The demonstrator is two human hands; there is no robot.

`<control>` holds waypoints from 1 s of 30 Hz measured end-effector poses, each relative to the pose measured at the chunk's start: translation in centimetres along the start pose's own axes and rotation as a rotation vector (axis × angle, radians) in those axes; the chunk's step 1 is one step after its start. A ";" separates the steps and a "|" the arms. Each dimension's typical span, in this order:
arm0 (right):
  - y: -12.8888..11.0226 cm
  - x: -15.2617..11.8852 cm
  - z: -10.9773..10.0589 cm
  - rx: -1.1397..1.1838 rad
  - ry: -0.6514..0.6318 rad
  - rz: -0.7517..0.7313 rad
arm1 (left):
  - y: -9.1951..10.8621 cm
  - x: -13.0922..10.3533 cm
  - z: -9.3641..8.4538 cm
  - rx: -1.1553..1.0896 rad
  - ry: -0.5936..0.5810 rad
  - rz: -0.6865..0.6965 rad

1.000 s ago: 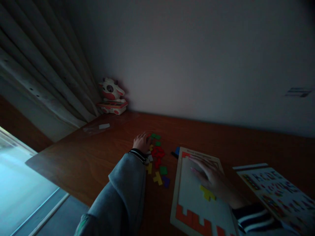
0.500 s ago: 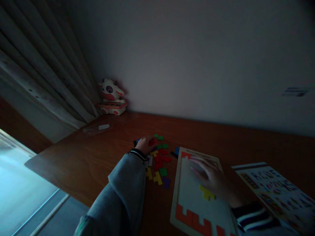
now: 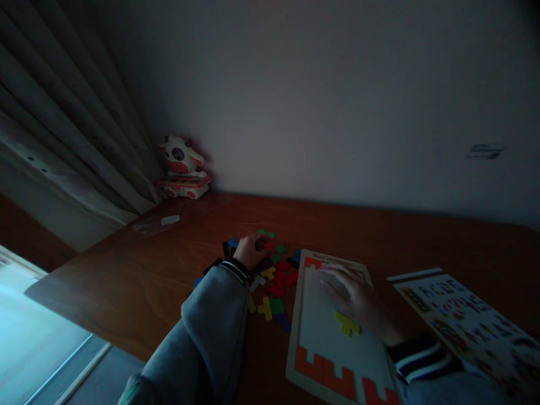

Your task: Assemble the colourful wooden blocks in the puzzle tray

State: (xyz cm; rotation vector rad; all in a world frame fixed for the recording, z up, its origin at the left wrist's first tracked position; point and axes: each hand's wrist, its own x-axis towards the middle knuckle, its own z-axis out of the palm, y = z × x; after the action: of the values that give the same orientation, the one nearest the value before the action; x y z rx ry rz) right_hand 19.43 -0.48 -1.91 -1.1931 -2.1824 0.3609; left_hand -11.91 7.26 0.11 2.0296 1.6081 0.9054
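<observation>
My left hand point(image 3: 251, 251) is curled over the far end of a pile of loose puzzle pieces, its fingers closed around a red puzzle piece point(image 3: 268, 245). Around it lie green pieces point(image 3: 276, 306), yellow ones point(image 3: 268, 273) and more red ones point(image 3: 276, 288). My right hand point(image 3: 354, 292) rests on the puzzle board point(image 3: 312, 315) with fingers stretched out, their tips by a red piece point(image 3: 312, 262) in the far left corner. A yellow piece point(image 3: 348, 324) lies mid-board, close to this hand. Several red pieces point(image 3: 323, 371) line the near end of the board.
To the right of the board lies a printed sheet point(image 3: 464, 315) with coloured figures. A cow-shaped toy point(image 3: 183, 169) stands at the back left of the wooden table point(image 3: 169, 275), near the curtain point(image 3: 76, 129). Clear plastic with a white label point(image 3: 170, 220) lies before it.
My left hand has stirred among the pieces, and several of them have shifted; blue and black ones now show left of it. My right hand stays on the board. The view has moved slightly.
</observation>
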 end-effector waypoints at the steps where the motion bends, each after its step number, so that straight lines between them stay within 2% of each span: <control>1: -0.2 0.1 0.0 0.029 0.024 0.008 | 0.6 -0.2 0.3 -0.036 0.016 0.017; 4: -1.0 0.3 0.2 0.156 0.076 0.067 | 3.0 -1.3 1.7 -0.265 0.015 0.096; 7: -2.2 0.5 0.3 0.334 0.052 0.155 | 5.8 -3.1 3.7 -0.521 -0.118 0.140; 10: -3.0 0.6 0.0 0.449 -0.026 0.212 | 7.8 -4.8 5.3 -0.595 -0.201 0.175; 13: -2.3 0.5 -1.0 0.455 -0.067 0.275 | 8.0 -5.5 5.9 -0.460 -0.175 0.265; 16: -0.1 0.2 -2.4 0.335 0.010 0.349 | 7.3 -5.4 6.1 -0.163 -0.134 0.464; 19: 2.4 -0.4 -3.2 0.252 0.085 0.355 | 6.6 -5.3 6.2 0.002 -0.191 0.588; 23: 4.3 -0.8 -3.0 0.130 0.104 0.366 | 6.6 -5.4 6.4 0.071 -0.220 0.605; 27: 5.4 -1.0 -2.3 -0.054 0.236 0.298 | 6.9 -5.5 6.4 0.105 -0.217 0.603; 30: 6.2 -1.2 -1.9 -0.100 0.277 0.299 | 6.9 -5.5 6.4 0.115 -0.212 0.616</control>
State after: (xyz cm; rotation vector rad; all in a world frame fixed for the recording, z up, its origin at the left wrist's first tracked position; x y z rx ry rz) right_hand 25.25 1.89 -4.06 -1.5330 -1.8062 0.1959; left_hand -3.27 0.71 -1.21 2.6614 0.9469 0.7586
